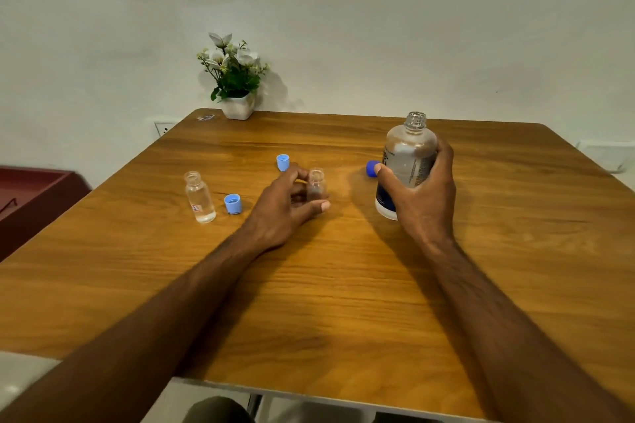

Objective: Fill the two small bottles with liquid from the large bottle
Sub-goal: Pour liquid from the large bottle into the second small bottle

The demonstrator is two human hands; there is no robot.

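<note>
The large clear bottle point(407, 161) with a dark blue label stands uncapped on the wooden table point(309, 302), and my right hand point(422, 196) is wrapped around it. Its dark blue cap point(371, 169) lies just left of it. My left hand point(288, 206) curls around a small open bottle point(316, 184) in the middle of the table, fingers and thumb on either side of it. A second small bottle point(200, 197), holding clear liquid, stands open at the left. Two light blue caps lie loose: one point(233, 204) beside the left bottle, one point(282, 162) behind my left hand.
A white pot of artificial flowers point(235, 79) stands at the table's far edge against the wall. A dark red piece of furniture point(31, 196) sits left of the table. A wall socket point(164, 128) shows behind the far left corner.
</note>
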